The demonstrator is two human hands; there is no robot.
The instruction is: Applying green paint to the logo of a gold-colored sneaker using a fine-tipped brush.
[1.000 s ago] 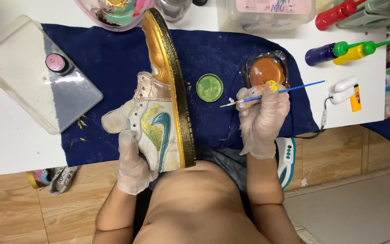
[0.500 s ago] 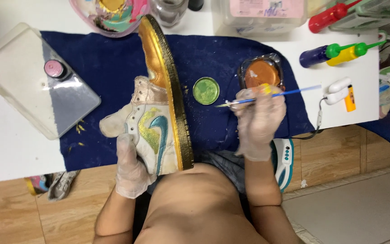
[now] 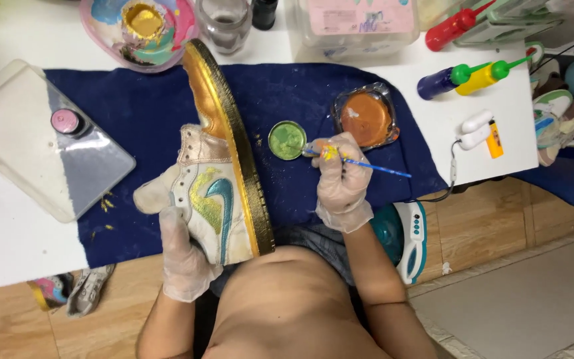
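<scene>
Gloved hands painting a shoe at a cloth-covered table.

Left hand (image 3: 184, 256): clasps the heel end of the shoe (image 3: 217, 169), which stands on its side on the blue cloth (image 3: 134, 113), gold sole edge facing right, toe pointing away. Right hand (image 3: 341, 179): pinches a blue brush (image 3: 367, 165), its tip at the green paint lid (image 3: 287, 139) just right of the shoe. Orange paint dish (image 3: 367, 118) beside the lid. Clear tray (image 3: 41, 149) with a pink jar (image 3: 66, 121) at left. Squeeze bottles (image 3: 470, 76) at right.
</scene>
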